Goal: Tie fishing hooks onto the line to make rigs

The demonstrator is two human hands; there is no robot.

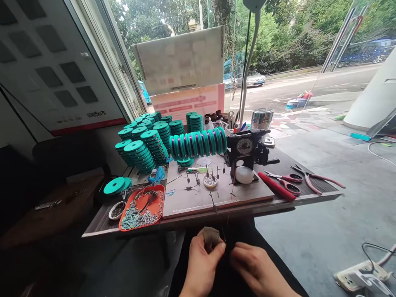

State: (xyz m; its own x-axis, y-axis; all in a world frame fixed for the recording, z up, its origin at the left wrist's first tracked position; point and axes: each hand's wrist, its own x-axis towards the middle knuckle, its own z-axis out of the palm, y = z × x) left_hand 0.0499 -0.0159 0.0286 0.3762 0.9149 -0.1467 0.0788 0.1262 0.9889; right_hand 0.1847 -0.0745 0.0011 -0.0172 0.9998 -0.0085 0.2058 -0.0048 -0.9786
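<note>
My left hand point(204, 258) is low in the middle, over dark clothing on the lap. Its thumb and index finger are pinched together, with a brownish-grey wrap point(211, 236) around the index finger. A thin dark line point(224, 234) stands out from the pinch. To its right, my right hand point(255, 264) is closed with fingers curled and slightly blurred; what they hold is hidden. A fine red line point(232, 194) runs down from the hand-cranked winder point(246, 148) toward both hands. That winder carries a row of teal foam spools point(198, 144).
Stacks of teal spools point(139, 156) stand at the back left. An orange tray point(163, 206) holds small beads and sleeves, beside a dish point(111, 214) of dark bits. A white bead dish point(210, 185) sits on the board. Scissors point(291, 181) and pliers point(311, 181) lie right.
</note>
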